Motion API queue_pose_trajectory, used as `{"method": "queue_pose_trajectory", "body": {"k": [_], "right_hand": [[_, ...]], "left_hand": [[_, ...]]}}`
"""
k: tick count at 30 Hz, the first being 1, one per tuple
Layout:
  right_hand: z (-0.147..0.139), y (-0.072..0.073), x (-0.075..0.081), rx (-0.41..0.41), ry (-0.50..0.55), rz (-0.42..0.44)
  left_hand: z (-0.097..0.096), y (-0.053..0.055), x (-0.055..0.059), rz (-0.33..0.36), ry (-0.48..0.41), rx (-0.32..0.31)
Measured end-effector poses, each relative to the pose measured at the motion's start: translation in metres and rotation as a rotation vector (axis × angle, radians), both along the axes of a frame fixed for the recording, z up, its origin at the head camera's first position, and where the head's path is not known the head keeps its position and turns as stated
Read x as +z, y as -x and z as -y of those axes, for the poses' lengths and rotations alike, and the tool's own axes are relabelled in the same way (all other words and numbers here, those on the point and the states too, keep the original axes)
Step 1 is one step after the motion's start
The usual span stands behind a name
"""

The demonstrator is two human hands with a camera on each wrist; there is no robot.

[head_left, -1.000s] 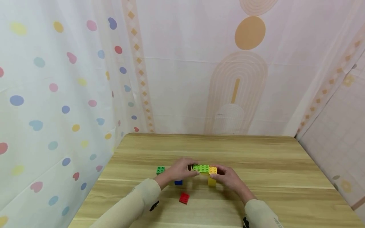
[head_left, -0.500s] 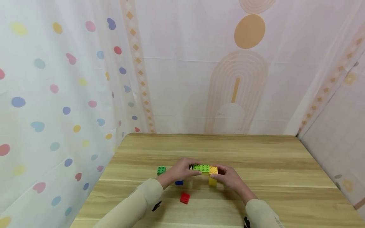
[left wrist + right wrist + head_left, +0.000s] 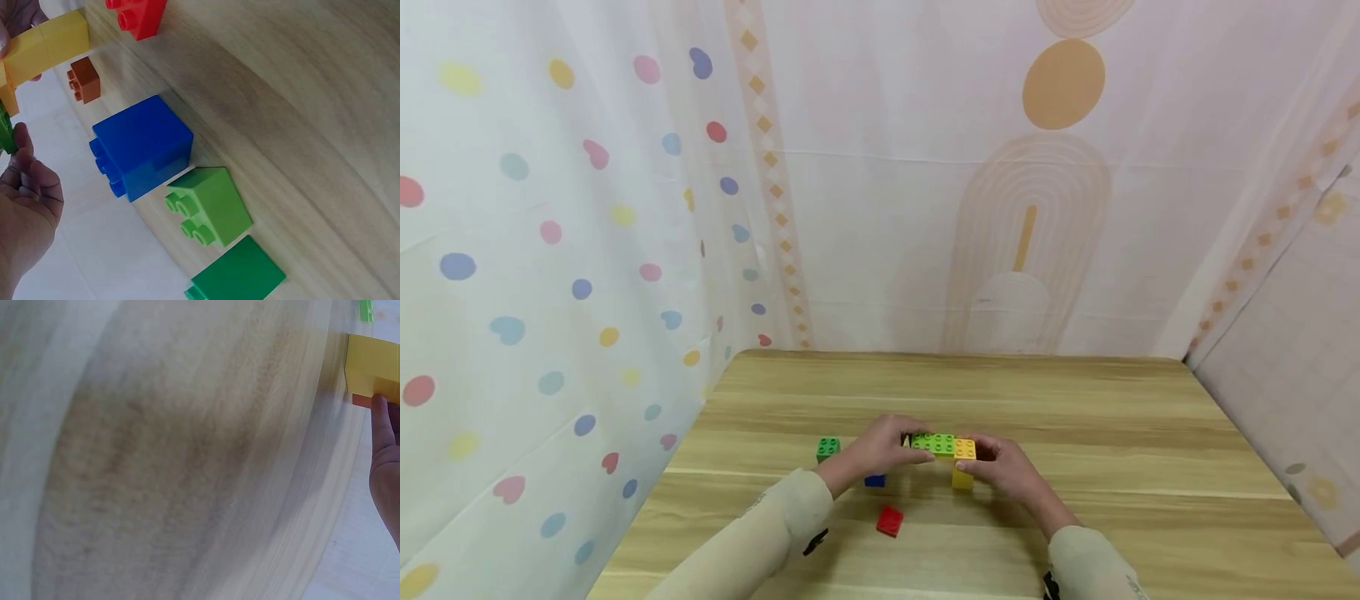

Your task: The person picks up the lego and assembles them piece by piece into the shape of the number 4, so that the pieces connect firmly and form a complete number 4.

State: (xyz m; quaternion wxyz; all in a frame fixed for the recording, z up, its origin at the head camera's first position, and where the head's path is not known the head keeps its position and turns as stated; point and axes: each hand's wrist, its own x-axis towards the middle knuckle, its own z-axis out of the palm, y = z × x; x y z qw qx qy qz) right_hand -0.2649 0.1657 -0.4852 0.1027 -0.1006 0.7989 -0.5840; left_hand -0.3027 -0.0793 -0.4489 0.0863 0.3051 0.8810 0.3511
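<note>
A long lime-green brick (image 3: 937,444) spans toward an orange-yellow brick (image 3: 966,450), which sits on top of a yellow block stack (image 3: 962,478). My left hand (image 3: 880,447) pinches the left end of the lime-green brick, thumb in front and fingers behind. On the other side, my right hand (image 3: 1009,475) pinches the orange-yellow brick at the top of the stack. In the right wrist view the right hand's index finger (image 3: 381,428) lies against the yellow stack (image 3: 372,365). The lime-green brick's left end is hidden by the left hand.
A red brick (image 3: 890,522) lies in front of the hands. Left of them stand a blue block (image 3: 150,144), a sloped lime brick (image 3: 219,206) and a dark green block (image 3: 240,272). The left wrist view also has a small brown brick (image 3: 87,80). Curtains border the wooden table (image 3: 1075,400).
</note>
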Motion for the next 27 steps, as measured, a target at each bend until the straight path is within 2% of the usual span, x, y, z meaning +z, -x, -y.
{"method": "queue_pose_trajectory", "body": {"k": [3,7,11,17,19,22,27], "right_hand": [[0.001,0.0,-0.001,-0.005,-0.003,-0.001],[0.003,0.0,-0.001,-0.021,-0.012,-0.008],[0.004,0.0,-0.002,-0.033,-0.014,-0.016],[0.004,-0.002,-0.002,-0.056,-0.021,-0.029],[0.004,-0.003,0.0,-0.056,-0.009,-0.037],[0.008,-0.01,0.012,-0.059,0.01,-0.039],[0.01,-0.009,0.009,-0.077,0.017,-0.038]], "left_hand": [[0.0,-0.002,0.002,0.01,0.005,0.002],[0.004,-0.002,0.007,0.025,0.001,0.033],[0.011,0.0,0.013,0.006,-0.036,0.075],[0.027,0.003,0.019,-0.024,-0.093,0.107],[0.032,0.001,0.019,-0.025,-0.117,0.125],[0.04,-0.002,0.017,-0.024,-0.154,0.143],[0.053,-0.011,0.013,0.015,-0.191,0.158]]}}
